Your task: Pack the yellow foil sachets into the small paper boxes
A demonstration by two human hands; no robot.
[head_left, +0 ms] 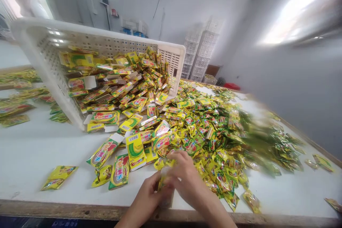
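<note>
My left hand (149, 194) and right hand (184, 174) meet at the near edge of the white worktop (32, 156), at six o'clock in my view. Both are curled closed around one small yellow-and-green foil sachet (162, 182), the left pinching it from below, the right covering it from above; how much of it is gripped I cannot tell, since my fingers hide most of it.

The sachet sits just inside the worktop's wooden lip, so a loose pinch could drop it over the edge toward me.

At eleven o'clock the white perforated plastic crate (48, 74) lies tipped on its side, spilling flat yellow cardboard cartons (135, 149) and more packets. It leans with its load pressing at the open mouth; a nudge could send more sliding down onto my hands.

The heap of loose yellow-green sachets (213, 131) spreads from twelve to three o'clock, touching my right wrist. A careless sweep of that arm could push packets off the near edge, or drag extra ones in with the sachet I hold.
</note>
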